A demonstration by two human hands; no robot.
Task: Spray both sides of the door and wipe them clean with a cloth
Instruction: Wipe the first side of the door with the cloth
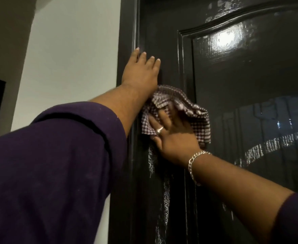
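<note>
The checked cloth (pixel 176 110) was pressed flat against the black door (pixel 250 103) under the right hand (pixel 173 132), fingers spread, the left hand (pixel 141 71) braced open above; foamy streaks (pixel 165 196) below were judged best cleared by firm overlapping strokes.

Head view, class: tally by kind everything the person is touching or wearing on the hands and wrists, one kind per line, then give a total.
Doors: 1, black and glossy, touched by the left hand
Cloths: 1, checked, pressed by the right hand
Rings: 1
Bracelets: 1
Total: 4
</note>
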